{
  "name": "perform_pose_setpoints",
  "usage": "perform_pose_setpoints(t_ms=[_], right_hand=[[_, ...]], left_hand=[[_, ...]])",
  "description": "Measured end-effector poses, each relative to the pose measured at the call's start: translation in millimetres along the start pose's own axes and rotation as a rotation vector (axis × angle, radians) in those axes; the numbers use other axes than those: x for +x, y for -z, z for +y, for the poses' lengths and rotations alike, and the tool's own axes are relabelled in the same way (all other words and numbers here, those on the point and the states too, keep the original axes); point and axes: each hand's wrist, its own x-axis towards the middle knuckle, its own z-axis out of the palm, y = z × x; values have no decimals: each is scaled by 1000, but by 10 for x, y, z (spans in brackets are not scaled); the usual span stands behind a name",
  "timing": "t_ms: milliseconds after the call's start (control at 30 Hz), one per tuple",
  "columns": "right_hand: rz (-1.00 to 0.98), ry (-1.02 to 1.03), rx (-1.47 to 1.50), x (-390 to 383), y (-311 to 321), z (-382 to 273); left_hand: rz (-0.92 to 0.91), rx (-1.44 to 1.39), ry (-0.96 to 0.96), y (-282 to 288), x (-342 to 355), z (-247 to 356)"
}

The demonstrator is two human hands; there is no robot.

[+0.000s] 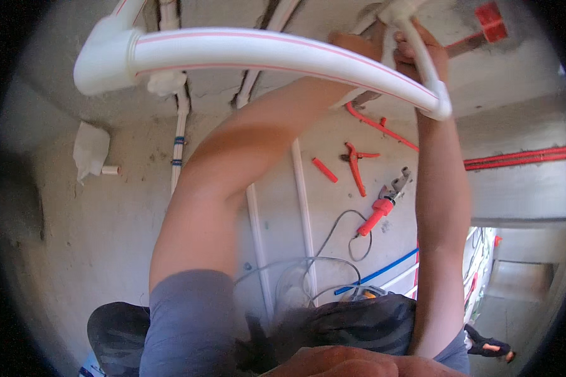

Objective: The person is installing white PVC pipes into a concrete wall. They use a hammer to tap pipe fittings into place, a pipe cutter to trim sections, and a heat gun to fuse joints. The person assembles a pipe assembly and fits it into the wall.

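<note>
A white plastic pipe with red stripes (pixel 258 50) crosses the top of the view, from a large white elbow (pixel 104 60) on the left to a smaller elbow (pixel 445 103) on the right. From there a short white pipe (pixel 425 55) rises to a white fitting (pixel 396 11). My right hand (pixel 429 49) is closed round the short pipe, just below that fitting. My left hand (pixel 361 45) reaches up beside it, partly behind the striped pipe; its fingers are hidden and blurred.
Below lie a red-handled pipe welder (pixel 378 212) with a cord, a red pipe cutter (pixel 355 166), a red pipe piece (pixel 324 169) and a blue pipe (pixel 377 273). White pipes (pixel 303 213) run along the floor. Another person (pixel 486 344) is at the lower right.
</note>
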Motion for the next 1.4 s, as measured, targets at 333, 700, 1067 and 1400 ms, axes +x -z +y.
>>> perform_pose_setpoints(t_ms=[333, 700, 1067, 1400], right_hand=[[130, -315, 163, -815, -227, -773], [470, -804, 447, -3647, 808, 866], [49, -623, -285, -4159, 449, 1947], [-253, -561, -708, -4096, 20, 2185]], left_hand=[[-39, 76, 7, -120, 80, -20], [-90, 279, -36, -93, 15, -95], [-139, 269, -32, 26, 74, -11], [-121, 459, -102, -179, 40, -319]])
